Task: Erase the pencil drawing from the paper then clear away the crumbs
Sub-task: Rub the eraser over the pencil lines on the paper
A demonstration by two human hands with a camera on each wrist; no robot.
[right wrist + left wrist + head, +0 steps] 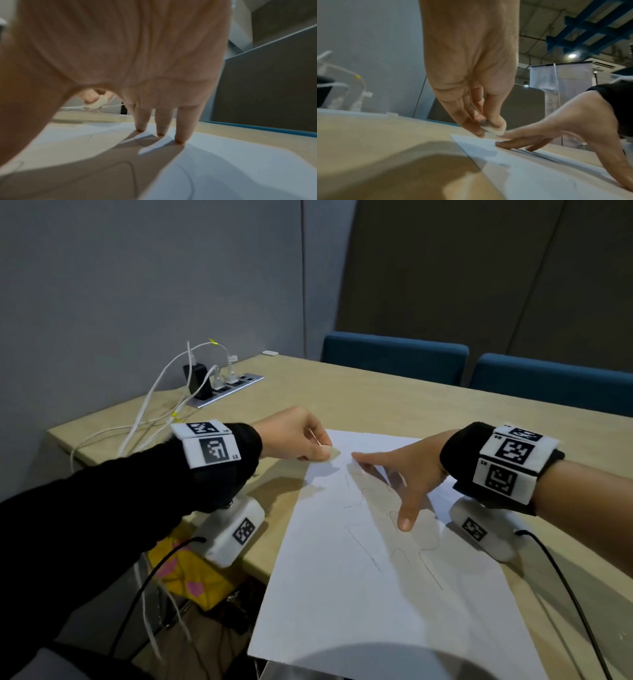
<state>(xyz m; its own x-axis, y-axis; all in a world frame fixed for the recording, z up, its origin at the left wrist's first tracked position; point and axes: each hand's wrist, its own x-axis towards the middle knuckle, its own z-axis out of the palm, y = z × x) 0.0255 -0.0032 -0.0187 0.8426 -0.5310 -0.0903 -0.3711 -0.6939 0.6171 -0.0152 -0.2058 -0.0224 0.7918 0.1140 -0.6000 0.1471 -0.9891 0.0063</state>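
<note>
Paper [359, 594], one sheet with pencil lines [363, 549], one eraser [331, 454] pinched by left hand [294, 436], right hand [404, 470] splayed flat on sheet, holding nothing.

The left arm wears a long black sleeve [85, 501] down to the wrist, while the right forearm is bare below a wide black wristband [459, 460]. Each wrist carries a white fabric cuff printed with square black-and-white coded markers, left cuff [209, 446] and right cuff [510, 463], with small labels such as "L5" and "R5". Beneath each wrist hangs a rounded white camera housing bearing one more marker, left housing [233, 532] and right housing [483, 529], each trailing a thin black cable [561, 577].
</note>
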